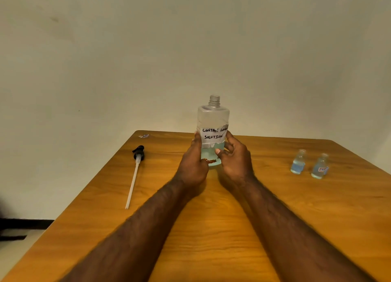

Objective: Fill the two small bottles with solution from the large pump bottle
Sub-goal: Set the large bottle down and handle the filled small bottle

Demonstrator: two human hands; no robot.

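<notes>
The large clear bottle (213, 120) stands upright at the middle of the wooden table (211, 228), its neck uncapped, a white handwritten label on its front and a low layer of pale blue liquid inside. My left hand (193, 163) grips its lower left side. My right hand (234, 158) wraps its lower right side, thumb on the front. The black pump head with its long white tube (135, 175) lies flat to the left. Two small clear bottles (298, 162) (320, 166) stand upright, without caps, at the right, each holding bluish liquid.
A small scrap of paper or foil (143, 136) lies near the table's far left corner. A pale wall rises just behind the table's far edge. The floor shows past the left edge.
</notes>
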